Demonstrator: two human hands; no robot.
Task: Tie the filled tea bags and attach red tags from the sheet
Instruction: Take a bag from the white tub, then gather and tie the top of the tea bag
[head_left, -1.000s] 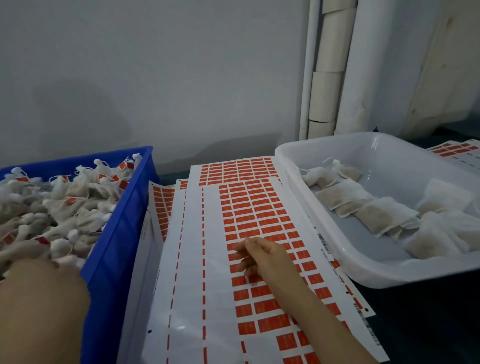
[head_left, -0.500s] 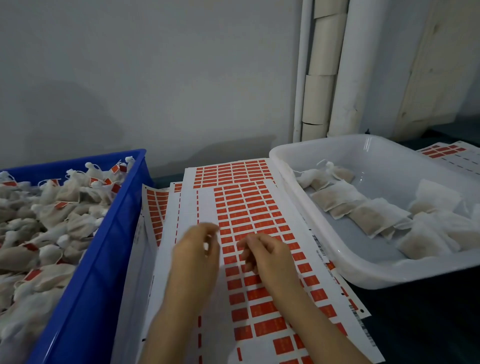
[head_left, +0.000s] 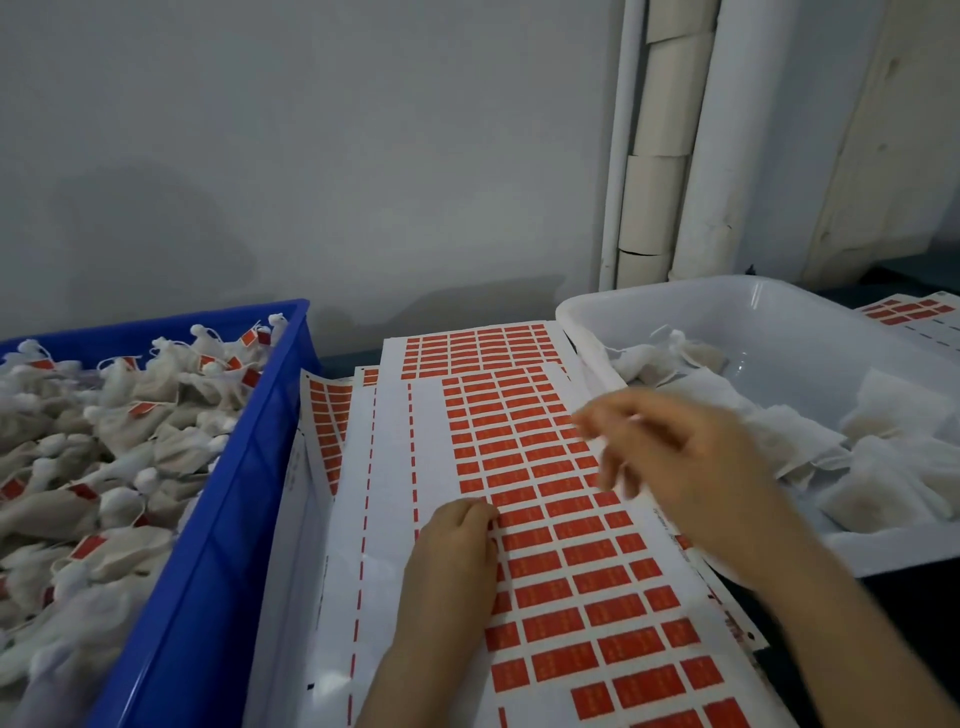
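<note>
Between the two bins, the sheet of red tags (head_left: 545, 467) is lying flat on top of other tag sheets. On it the left hand (head_left: 454, 551) is resting, fingers curled under at the tips against the tag rows; whether it is pinching a tag I cannot tell. Over the sheet's right edge the right hand (head_left: 675, 457) is hanging blurred, fingers loosely spread, gripping nothing visible. Beside it, flat untied tea bags (head_left: 883, 467) are lying in the white tub (head_left: 649, 306). Tied, tagged bags (head_left: 104, 441) are filling the blue crate (head_left: 234, 519) at left
</note>
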